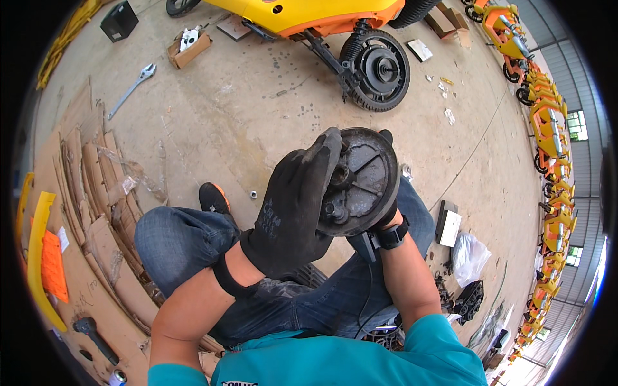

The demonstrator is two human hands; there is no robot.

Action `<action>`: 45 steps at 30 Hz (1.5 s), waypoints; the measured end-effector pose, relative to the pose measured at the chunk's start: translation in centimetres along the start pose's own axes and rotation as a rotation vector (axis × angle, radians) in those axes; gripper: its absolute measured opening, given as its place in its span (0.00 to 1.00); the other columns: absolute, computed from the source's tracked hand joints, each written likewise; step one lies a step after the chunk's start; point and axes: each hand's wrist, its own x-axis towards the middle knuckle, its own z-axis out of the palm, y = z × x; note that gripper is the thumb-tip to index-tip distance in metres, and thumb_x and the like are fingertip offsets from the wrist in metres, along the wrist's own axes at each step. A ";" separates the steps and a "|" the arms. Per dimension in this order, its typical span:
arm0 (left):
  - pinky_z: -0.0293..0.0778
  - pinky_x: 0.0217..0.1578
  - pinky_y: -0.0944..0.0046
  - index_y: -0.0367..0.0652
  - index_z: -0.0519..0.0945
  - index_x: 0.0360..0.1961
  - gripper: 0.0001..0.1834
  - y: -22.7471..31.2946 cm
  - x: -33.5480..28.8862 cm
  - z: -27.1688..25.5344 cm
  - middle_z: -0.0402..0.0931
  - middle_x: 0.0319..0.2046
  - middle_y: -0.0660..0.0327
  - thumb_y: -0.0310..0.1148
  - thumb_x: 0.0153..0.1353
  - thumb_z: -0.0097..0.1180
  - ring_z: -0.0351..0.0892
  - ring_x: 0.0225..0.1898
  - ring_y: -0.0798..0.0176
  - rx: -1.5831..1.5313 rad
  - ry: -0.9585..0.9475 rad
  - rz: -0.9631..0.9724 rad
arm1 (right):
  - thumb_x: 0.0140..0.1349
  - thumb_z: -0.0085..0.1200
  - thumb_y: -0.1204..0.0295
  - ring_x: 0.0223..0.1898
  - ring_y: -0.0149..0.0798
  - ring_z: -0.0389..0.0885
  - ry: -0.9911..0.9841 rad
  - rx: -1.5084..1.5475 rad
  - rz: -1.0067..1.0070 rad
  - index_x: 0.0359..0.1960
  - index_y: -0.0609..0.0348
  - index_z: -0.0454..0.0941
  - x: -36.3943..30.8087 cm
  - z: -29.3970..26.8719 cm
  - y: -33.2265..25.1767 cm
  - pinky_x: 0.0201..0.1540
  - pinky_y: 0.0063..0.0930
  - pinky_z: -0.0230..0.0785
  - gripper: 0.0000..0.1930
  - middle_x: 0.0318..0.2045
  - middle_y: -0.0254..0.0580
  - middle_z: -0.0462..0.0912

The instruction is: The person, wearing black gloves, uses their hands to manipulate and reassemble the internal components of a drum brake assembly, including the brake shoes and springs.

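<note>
A round, dark metal brake plate with raised ribs and a hub hole is held up in front of me, its ribbed face tilted toward me. My left hand, in a black glove, grips its left edge, with the fingers pressed together along the upper left rim near the hub. Behind the plate, at its right side, my right hand supports it; only bits of the black glove show past the rim, and most of those fingers are hidden. Both of my hands are closed about the plate, above my bent knees.
Ahead stands a yellow scooter with its wheel toward me. An adjustable wrench and an open box lie ahead left. Cardboard sheets and a black tool are at left; a plastic bag lies right.
</note>
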 end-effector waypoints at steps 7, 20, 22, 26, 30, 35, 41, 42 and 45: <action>0.60 0.67 0.43 0.29 0.49 0.74 0.51 0.0 0.2 0.0 0.58 0.70 0.35 0.31 0.56 0.67 0.65 0.66 0.34 0.011 0.016 -0.004 | 0.64 0.62 0.75 0.57 0.37 0.77 -0.015 -0.089 -0.087 0.66 0.58 0.69 -0.1 -0.3 0.9 0.62 0.35 0.73 0.28 0.60 0.42 0.78; 0.59 0.68 0.46 0.28 0.48 0.74 0.53 -0.8 -0.1 1.0 0.57 0.68 0.36 0.31 0.55 0.69 0.62 0.68 0.37 -0.095 0.052 -0.166 | 0.65 0.57 0.75 0.57 0.50 0.77 0.104 -1.041 -0.361 0.58 0.61 0.76 0.5 -0.2 1.9 0.63 0.42 0.69 0.19 0.57 0.50 0.79; 0.60 0.67 0.44 0.28 0.47 0.74 0.56 -1.2 -0.3 1.6 0.58 0.66 0.33 0.33 0.52 0.70 0.62 0.67 0.34 -0.238 0.062 -0.236 | 0.65 0.54 0.77 0.55 0.52 0.78 0.141 -1.015 -0.351 0.58 0.63 0.76 0.5 0.0 2.3 0.60 0.42 0.71 0.19 0.55 0.52 0.79; 0.63 0.66 0.44 0.27 0.46 0.73 0.56 -1.7 -0.9 2.1 0.57 0.66 0.33 0.33 0.53 0.70 0.64 0.65 0.35 -0.342 0.038 -0.319 | 0.62 0.55 0.80 0.54 0.54 0.80 0.102 -1.166 -0.467 0.57 0.63 0.77 0.3 0.7 2.3 0.57 0.41 0.74 0.19 0.53 0.56 0.79; 0.62 0.65 0.42 0.27 0.45 0.73 0.58 -1.9 -0.7 2.1 0.57 0.66 0.31 0.37 0.51 0.71 0.64 0.64 0.32 -0.061 0.090 -0.195 | 0.52 0.55 0.85 0.54 0.60 0.80 0.045 -1.514 -0.581 0.54 0.61 0.80 -0.2 1.1 1.1 0.57 0.42 0.74 0.24 0.52 0.57 0.81; 0.60 0.65 0.40 0.27 0.45 0.74 0.58 -2.0 -0.6 2.0 0.56 0.67 0.30 0.37 0.52 0.71 0.63 0.65 0.30 -0.043 0.111 -0.204 | 0.47 0.54 0.89 0.53 0.59 0.81 -0.003 -1.467 -0.641 0.54 0.59 0.80 -0.6 1.5 0.7 0.57 0.42 0.74 0.28 0.51 0.53 0.83; 0.56 0.68 0.41 0.28 0.43 0.75 0.54 -1.9 -0.8 1.8 0.51 0.70 0.31 0.31 0.55 0.64 0.58 0.69 0.30 -0.152 0.061 -0.193 | 0.58 0.55 0.88 0.52 0.41 0.82 0.081 -1.078 -0.445 0.61 0.62 0.74 0.3 2.9 1.1 0.57 0.34 0.74 0.26 0.53 0.43 0.83; 0.55 0.69 0.41 0.28 0.43 0.75 0.53 -1.9 -0.8 1.8 0.50 0.71 0.31 0.30 0.56 0.63 0.57 0.69 0.30 -0.194 0.045 -0.210 | 0.59 0.55 0.88 0.52 0.38 0.81 0.104 -0.955 -0.396 0.61 0.62 0.73 0.5 3.3 1.2 0.57 0.32 0.73 0.26 0.53 0.42 0.82; 0.54 0.70 0.42 0.28 0.42 0.75 0.52 -1.6 -0.9 1.8 0.49 0.72 0.32 0.26 0.56 0.60 0.55 0.71 0.31 -0.259 0.028 -0.203 | 0.62 0.55 0.85 0.51 0.31 0.80 0.147 -0.642 -0.351 0.63 0.64 0.71 0.9 4.2 1.7 0.56 0.28 0.73 0.25 0.53 0.39 0.81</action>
